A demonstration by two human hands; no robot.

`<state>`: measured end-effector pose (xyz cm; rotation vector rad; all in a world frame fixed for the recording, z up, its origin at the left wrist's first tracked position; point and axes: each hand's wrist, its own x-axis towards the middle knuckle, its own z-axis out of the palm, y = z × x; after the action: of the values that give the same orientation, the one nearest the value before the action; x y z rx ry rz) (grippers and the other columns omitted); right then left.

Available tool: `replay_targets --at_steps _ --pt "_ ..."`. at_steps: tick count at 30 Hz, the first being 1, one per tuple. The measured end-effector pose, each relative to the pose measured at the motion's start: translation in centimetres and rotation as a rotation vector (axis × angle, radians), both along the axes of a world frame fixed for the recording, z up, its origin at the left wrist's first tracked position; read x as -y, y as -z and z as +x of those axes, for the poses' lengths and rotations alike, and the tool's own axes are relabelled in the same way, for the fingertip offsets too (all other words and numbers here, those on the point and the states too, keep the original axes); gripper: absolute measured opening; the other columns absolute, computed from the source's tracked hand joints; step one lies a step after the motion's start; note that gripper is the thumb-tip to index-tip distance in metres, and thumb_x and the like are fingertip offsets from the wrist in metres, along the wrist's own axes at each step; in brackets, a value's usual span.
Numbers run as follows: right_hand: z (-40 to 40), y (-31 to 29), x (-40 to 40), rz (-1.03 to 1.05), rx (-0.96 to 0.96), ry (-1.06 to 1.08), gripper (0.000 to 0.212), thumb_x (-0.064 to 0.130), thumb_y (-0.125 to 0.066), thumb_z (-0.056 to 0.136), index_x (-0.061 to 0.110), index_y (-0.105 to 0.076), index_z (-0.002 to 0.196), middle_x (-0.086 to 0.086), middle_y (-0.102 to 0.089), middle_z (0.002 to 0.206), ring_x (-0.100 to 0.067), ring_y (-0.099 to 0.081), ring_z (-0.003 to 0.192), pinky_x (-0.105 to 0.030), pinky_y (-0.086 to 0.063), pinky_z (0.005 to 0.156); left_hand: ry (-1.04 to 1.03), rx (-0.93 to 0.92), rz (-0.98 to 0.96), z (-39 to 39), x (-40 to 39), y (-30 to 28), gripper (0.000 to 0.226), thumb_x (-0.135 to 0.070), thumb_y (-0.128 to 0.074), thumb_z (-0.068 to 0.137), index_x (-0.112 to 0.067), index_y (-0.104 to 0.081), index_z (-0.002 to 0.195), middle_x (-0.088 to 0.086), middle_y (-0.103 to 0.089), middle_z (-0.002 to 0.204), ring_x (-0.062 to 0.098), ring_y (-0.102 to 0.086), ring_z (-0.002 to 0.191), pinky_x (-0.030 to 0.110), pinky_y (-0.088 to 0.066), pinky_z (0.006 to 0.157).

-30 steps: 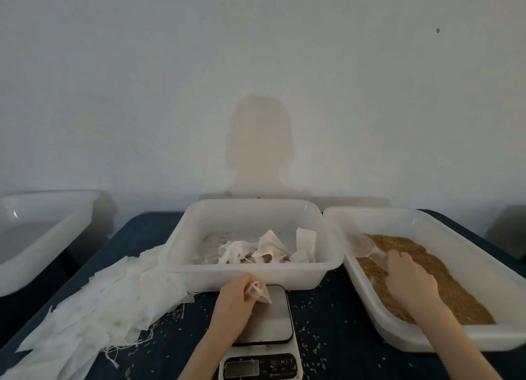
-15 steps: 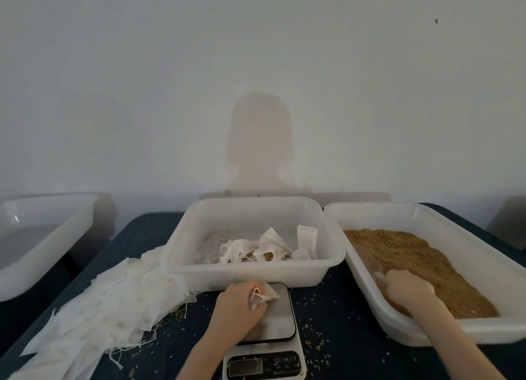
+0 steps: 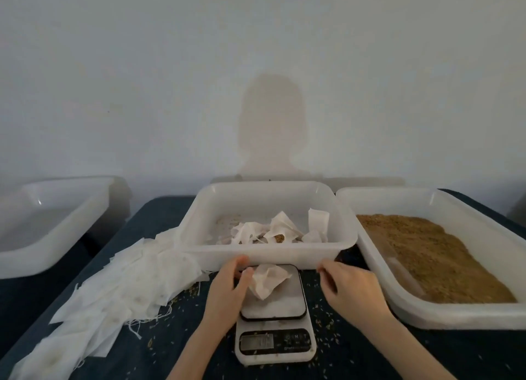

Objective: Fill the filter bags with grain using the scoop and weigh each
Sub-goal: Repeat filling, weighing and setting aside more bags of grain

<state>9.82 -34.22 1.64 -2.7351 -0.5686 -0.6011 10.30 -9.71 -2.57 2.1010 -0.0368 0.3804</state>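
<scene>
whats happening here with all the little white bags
A person is filling filter bags with grain and weighing them. The left hand holds a bag on the scale; the right hand hovers beside it, holding nothing. Finished bags lie in the middle tub, empty ones are piled at left, and the grain tub is at right.
</scene>
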Motion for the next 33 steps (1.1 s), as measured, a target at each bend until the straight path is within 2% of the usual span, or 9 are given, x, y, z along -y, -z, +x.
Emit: replay_targets --at_steps 3,7,10,14,22,28,33 --pt "1.1 3.4 -0.4 0.105 -0.208 0.107 0.005 0.030 -0.053 0.093 0.034 -0.054 0.091 0.014 -0.056 0.066 -0.002 -0.054 0.056 -0.016 -0.042 0.049 -0.090 0.027 -0.047 -0.3 -0.9 0.9 0.015 -0.027 -0.046 0.096 -0.029 -0.055 0.107 -0.016 -0.061 0.097 -0.003 -0.056 0.091 0.019 -0.045 0.081" --pt "2.0 5.9 0.0 0.296 -0.398 0.187 0.014 0.027 -0.056 0.093 0.038 -0.053 0.086 0.009 -0.059 0.068 -0.005 -0.059 0.061 -0.021 -0.050 0.054 -0.189 -0.011 -0.114 -0.6 -1.7 2.0 0.019 -0.022 -0.041 0.099 -0.030 -0.058 0.095 -0.016 -0.061 0.093 -0.007 -0.054 0.089 0.012 -0.038 0.077" --pt "2.3 6.6 0.2 0.234 -0.415 0.176 0.016 0.029 -0.055 0.093 0.041 -0.050 0.085 0.009 -0.059 0.067 -0.003 -0.058 0.061 -0.019 -0.050 0.055 -0.214 -0.025 -0.143 -0.8 -2.0 2.6 0.025 -0.020 -0.040 0.099 -0.029 -0.060 0.088 -0.013 -0.064 0.088 -0.004 -0.057 0.085 0.012 -0.039 0.073" --pt "2.5 6.9 0.0 0.138 -0.440 0.177 0.013 0.032 -0.052 0.093 0.043 -0.048 0.087 0.011 -0.059 0.070 0.000 -0.057 0.064 -0.017 -0.048 0.056 -0.210 -0.039 -0.066 -0.8 -2.1 3.2 0.028 -0.020 -0.040 0.098 -0.031 -0.060 0.081 -0.012 -0.064 0.080 0.000 -0.059 0.080 0.015 -0.040 0.069" --pt "2.6 7.2 0.2 0.176 -0.457 0.194 0.015 0.030 -0.054 0.093 0.043 -0.051 0.087 0.011 -0.060 0.072 -0.002 -0.057 0.064 -0.015 -0.044 0.052 -0.193 -0.078 -0.008 -0.6 -2.7 3.8 0.029 -0.020 -0.044 0.097 -0.033 -0.060 0.076 -0.013 -0.064 0.074 -0.003 -0.058 0.073 0.014 -0.040 0.066" --pt "2.6 7.3 0.3 0.201 -0.480 0.208 0.015 0.030 -0.054 0.093 0.044 -0.052 0.088 0.011 -0.061 0.076 -0.002 -0.059 0.067 -0.016 -0.047 0.055 -0.175 -0.109 0.053 -0.7 -2.6 3.6 0.030 -0.020 -0.044 0.096 -0.035 -0.058 0.075 -0.014 -0.063 0.074 -0.007 -0.057 0.071 0.009 -0.037 0.063" --pt "2.5 7.1 0.3 0.229 -0.479 0.219 0.019 0.029 -0.055 0.093 0.046 -0.050 0.085 0.015 -0.060 0.076 0.000 -0.058 0.067 -0.012 -0.039 0.051 -0.130 -0.135 0.157 -1.0 -2.5 3.4 0.027 -0.021 -0.043 0.097 -0.034 -0.056 0.078 -0.013 -0.063 0.073 -0.001 -0.057 0.066 0.012 -0.041 0.059"
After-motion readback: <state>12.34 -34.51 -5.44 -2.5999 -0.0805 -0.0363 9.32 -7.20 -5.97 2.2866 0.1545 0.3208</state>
